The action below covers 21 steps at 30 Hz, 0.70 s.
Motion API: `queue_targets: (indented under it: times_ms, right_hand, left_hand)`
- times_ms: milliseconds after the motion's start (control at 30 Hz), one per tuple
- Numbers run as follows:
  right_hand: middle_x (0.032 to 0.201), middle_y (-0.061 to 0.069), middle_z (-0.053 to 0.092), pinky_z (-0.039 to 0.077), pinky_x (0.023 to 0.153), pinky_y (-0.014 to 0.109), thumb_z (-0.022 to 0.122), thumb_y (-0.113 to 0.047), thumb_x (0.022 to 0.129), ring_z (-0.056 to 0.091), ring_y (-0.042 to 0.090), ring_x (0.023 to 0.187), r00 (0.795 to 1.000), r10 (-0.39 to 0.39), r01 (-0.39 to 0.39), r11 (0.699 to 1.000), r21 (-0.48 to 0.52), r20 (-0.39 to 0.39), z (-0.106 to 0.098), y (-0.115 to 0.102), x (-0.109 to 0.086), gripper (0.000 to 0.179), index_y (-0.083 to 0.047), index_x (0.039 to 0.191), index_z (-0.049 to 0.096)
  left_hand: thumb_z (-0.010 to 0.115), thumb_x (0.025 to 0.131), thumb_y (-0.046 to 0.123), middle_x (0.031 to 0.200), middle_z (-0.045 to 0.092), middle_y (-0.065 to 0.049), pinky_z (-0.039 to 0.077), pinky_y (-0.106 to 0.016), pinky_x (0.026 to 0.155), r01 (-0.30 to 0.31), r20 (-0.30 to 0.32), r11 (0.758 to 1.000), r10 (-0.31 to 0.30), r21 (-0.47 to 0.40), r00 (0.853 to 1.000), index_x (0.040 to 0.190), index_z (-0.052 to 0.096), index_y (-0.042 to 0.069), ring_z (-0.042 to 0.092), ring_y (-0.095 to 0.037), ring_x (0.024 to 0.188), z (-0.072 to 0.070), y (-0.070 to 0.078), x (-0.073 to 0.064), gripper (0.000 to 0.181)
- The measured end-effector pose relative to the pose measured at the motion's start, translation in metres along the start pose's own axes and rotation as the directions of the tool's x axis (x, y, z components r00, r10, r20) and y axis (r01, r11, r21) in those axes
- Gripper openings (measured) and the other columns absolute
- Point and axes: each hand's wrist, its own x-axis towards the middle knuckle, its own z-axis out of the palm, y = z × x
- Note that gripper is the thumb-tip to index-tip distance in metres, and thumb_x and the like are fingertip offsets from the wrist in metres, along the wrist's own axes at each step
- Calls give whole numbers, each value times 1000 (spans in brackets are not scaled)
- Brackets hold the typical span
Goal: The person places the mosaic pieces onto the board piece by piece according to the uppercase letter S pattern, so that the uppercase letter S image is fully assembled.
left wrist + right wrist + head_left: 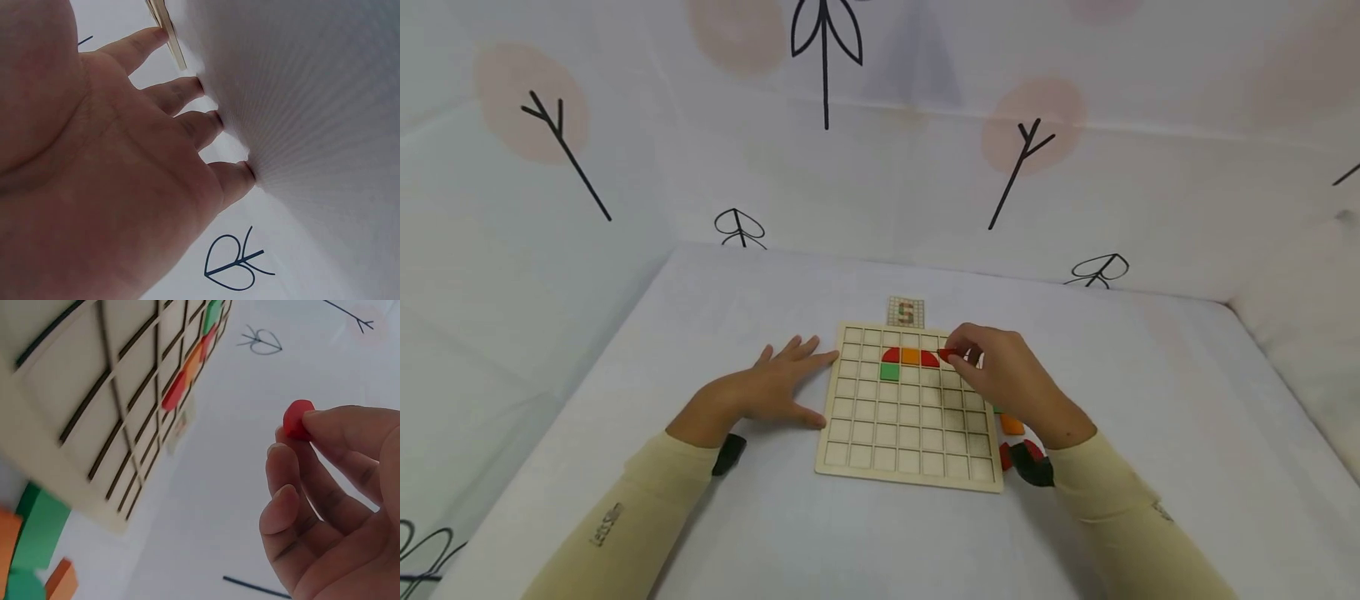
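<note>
A wooden grid board lies on the white table, with a red quarter-round tile, an orange square tile, a second red quarter-round tile and a green square tile set in its upper cells. My right hand pinches another red tile between thumb and fingertips, over the board's upper right part. Fingers spread, my left hand rests on the table at the board's left edge, its thumb and a fingertip at the frame.
Behind the board lies a small pattern card showing an S shape on a grid. Loose pieces sit at the board's right side, among them an orange block and red pieces, partly hidden by my right wrist. A white patterned cloth backs the table.
</note>
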Motion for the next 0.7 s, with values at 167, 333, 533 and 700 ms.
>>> queue_targets:
  times_ms: [167,333,533,700]
  right_hand:
    - [92,3,75,50,60,24,68,-9,94,60,13,77,999,-47,47,998,41,-6,7,-12,10,10,-11,103,70]
    - [94,2,76,51,62,25,68,-8,94,61,12,75,996,-82,84,992,92,-21,15,-25,16,8,-12,101,69]
    - [90,5,75,50,59,23,68,-7,93,60,11,70,994,-101,108,976,187,-45,25,-32,16,8,-11,100,67]
    - [90,4,73,53,63,24,69,-10,93,62,12,71,998,-66,69,963,262,-19,35,-32,16,7,-11,100,66]
  left_hand:
    - [81,78,52,170,5,-6,-3,-60,125,-4,-1,1000,4,10,1000,160,21,33,-4,-32,157,1,-1,1,103]
    - [81,79,51,170,6,-6,-3,-59,125,-1,1,1000,1,14,1000,160,22,33,-4,-32,157,1,2,0,102]
    - [81,79,51,170,6,-7,-2,-60,125,-7,0,1000,7,17,1000,160,22,32,-3,-33,157,1,2,2,102]
    - [81,79,51,170,6,-7,-2,-61,125,-12,3,1000,12,18,1000,160,22,31,-3,-34,157,-1,0,0,102]
